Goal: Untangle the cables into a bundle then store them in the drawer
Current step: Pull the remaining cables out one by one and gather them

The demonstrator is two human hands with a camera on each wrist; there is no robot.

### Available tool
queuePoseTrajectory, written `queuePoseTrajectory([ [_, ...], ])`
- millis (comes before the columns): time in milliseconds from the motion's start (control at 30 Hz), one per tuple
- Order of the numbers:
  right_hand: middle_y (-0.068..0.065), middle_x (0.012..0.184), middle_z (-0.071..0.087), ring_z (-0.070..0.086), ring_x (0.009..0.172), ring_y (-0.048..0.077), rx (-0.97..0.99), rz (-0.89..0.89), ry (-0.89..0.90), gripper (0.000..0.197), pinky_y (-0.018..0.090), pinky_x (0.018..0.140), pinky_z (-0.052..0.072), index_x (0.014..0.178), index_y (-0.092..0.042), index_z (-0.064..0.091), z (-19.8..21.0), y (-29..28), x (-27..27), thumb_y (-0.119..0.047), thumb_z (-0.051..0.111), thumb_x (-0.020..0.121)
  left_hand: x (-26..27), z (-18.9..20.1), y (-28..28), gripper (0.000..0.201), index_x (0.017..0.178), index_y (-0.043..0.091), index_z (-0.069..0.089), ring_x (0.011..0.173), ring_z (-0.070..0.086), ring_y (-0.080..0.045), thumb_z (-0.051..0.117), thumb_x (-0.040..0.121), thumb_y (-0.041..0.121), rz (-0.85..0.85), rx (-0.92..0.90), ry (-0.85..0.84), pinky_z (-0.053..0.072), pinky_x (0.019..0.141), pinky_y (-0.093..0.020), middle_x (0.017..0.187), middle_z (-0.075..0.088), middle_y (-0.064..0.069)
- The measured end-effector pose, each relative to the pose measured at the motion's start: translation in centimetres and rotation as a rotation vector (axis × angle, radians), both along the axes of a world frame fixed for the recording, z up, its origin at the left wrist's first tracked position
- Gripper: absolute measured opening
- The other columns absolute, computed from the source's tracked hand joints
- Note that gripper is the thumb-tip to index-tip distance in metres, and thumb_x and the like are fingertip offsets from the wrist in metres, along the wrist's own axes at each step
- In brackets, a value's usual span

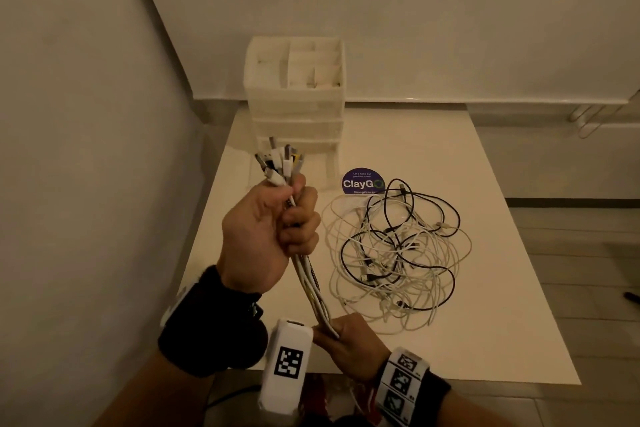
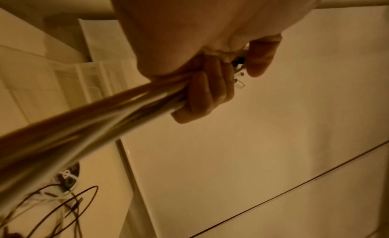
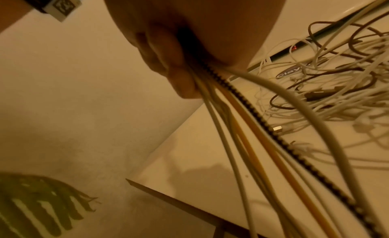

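My left hand point(image 1: 273, 218) is raised above the table and grips a bundle of cables point(image 1: 310, 282) near their plug ends point(image 1: 280, 161), which stick up out of the fist. Lower down, by the table's front edge, my right hand point(image 1: 346, 340) grips the same bundle; the cables run taut between both hands. In the left wrist view my curled fingers point(image 2: 206, 92) wrap the cable bundle point(image 2: 94, 123). In the right wrist view the cables point(image 3: 242, 125) fan out below my fingers point(image 3: 168, 65). The loose ends lie in a tangled pile point(image 1: 394, 253) on the table.
A translucent white drawer unit point(image 1: 294, 107) with an open compartment tray on top stands at the back left of the white table point(image 1: 450, 350). A round blue sticker point(image 1: 362, 182) lies beside it. A wall runs along the left.
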State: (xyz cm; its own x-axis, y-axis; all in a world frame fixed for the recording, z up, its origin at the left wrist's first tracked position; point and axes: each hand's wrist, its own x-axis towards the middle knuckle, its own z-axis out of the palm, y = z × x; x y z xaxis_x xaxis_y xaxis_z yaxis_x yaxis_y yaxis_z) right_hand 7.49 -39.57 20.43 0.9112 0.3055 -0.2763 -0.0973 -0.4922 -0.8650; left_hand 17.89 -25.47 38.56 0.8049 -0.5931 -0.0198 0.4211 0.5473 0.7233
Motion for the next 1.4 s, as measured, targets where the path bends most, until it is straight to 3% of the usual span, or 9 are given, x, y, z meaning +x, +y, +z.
queuePoseTrajectory([
  [133, -0.003, 0.097, 0.065, 0.060, 0.090, 0.012, -0.124, 0.280, 0.131, 0.017, 0.031, 0.082, 0.049, 0.098, -0.026, 0.055, 1.6, -3.1, 2.0, -0.030, 0.065, 0.085, 0.0, -0.7, 0.3, 0.022, 0.075, 0.017, 0.039, 0.044, 0.019, -0.008, 0.049, 0.085, 0.034, 0.111, 0.135, 0.055, 0.016, 0.045, -0.025, 0.060, 0.023, 0.003],
  [267, 0.001, 0.138, 0.047, 0.047, 0.121, 0.019, -0.246, 0.374, 0.300, 0.075, 0.032, 0.096, 0.043, 0.143, -0.023, 0.030, 2.7, -7.2, 6.5, -0.017, 0.067, 0.078, -0.2, -1.1, 0.2, 0.025, 0.075, 0.018, 0.034, 0.043, 0.023, -0.008, 0.042, 0.090, 0.037, 0.184, 0.211, -0.001, 0.025, 0.044, -0.023, 0.057, 0.027, 0.004],
  [433, -0.006, 0.139, 0.046, 0.046, 0.127, 0.019, -0.514, 0.566, 0.417, 0.080, 0.040, 0.106, 0.042, 0.144, -0.031, 0.033, 1.3, -9.3, 8.8, -0.026, 0.077, 0.078, -0.1, -1.0, 0.8, 0.033, 0.070, 0.016, 0.031, 0.040, 0.021, -0.005, 0.043, 0.092, 0.036, 0.259, 0.265, -0.100, 0.019, 0.039, -0.019, 0.056, 0.028, 0.006],
  [533, 0.005, 0.128, 0.053, 0.053, 0.119, 0.025, -0.653, 0.363, 0.142, 0.043, 0.031, 0.096, 0.045, 0.127, -0.017, 0.055, -1.0, -9.7, 9.5, -0.005, 0.059, 0.086, -0.1, -1.0, 1.2, 0.033, 0.070, 0.014, 0.031, 0.039, 0.021, -0.004, 0.044, 0.092, 0.035, 0.272, 0.295, -0.121, 0.021, 0.038, -0.015, 0.055, 0.029, 0.007],
  [633, 0.009, 0.128, 0.045, 0.056, 0.113, 0.030, -0.789, 0.137, 0.032, 0.030, 0.039, 0.093, 0.047, 0.125, -0.012, 0.049, -2.5, -9.5, 10.1, -0.012, 0.051, 0.094, -0.5, -1.4, 0.6, 0.033, 0.071, 0.013, 0.030, 0.039, 0.020, -0.005, 0.041, 0.095, 0.033, 0.284, 0.327, -0.125, 0.022, 0.038, -0.015, 0.057, 0.029, 0.006],
  [933, 0.012, 0.133, 0.043, 0.044, 0.125, 0.032, -0.946, 0.262, -0.014, 0.033, 0.040, 0.104, 0.040, 0.128, -0.008, 0.050, -4.2, -10.4, 10.3, -0.023, 0.041, 0.101, -0.1, -2.0, -1.7, 0.030, 0.077, 0.014, 0.035, 0.038, 0.026, -0.009, 0.041, 0.095, 0.037, 0.306, 0.378, -0.120, 0.044, 0.043, -0.027, 0.060, 0.028, 0.003],
  [1100, 0.008, 0.118, 0.058, 0.055, 0.112, 0.028, -0.683, 0.112, -0.075, 0.024, 0.034, 0.089, 0.044, 0.120, -0.014, 0.052, -1.8, -11.3, 9.6, -0.018, 0.042, 0.098, 0.8, -2.4, -2.9, 0.031, 0.077, 0.013, 0.035, 0.039, 0.030, -0.012, 0.036, 0.100, 0.034, 0.293, 0.399, -0.111, 0.055, 0.056, -0.046, 0.062, 0.028, 0.002],
  [1233, 0.005, 0.083, 0.072, 0.067, 0.079, 0.021, 0.006, -0.386, -0.171, 0.011, 0.034, 0.075, 0.053, 0.103, -0.012, 0.054, 4.6, -11.9, 10.0, -0.011, 0.043, 0.101, 2.0, -2.9, -4.5, 0.025, 0.079, 0.024, 0.046, 0.042, 0.021, -0.008, 0.039, 0.098, 0.038, 0.314, 0.435, -0.099, 0.030, 0.039, -0.021, 0.063, 0.025, 0.002],
  [1400, 0.006, 0.065, 0.063, 0.057, 0.057, 0.015, 0.449, -0.580, -0.309, 0.016, 0.026, 0.057, 0.050, 0.090, 0.001, 0.056, 12.8, -10.7, 11.4, -0.008, 0.047, 0.099, 4.1, -3.0, -8.0, 0.033, 0.072, 0.019, 0.035, 0.044, 0.014, -0.013, 0.060, 0.089, 0.033, 0.284, 0.536, -0.172, 0.015, 0.040, -0.021, 0.058, 0.019, -0.003],
])
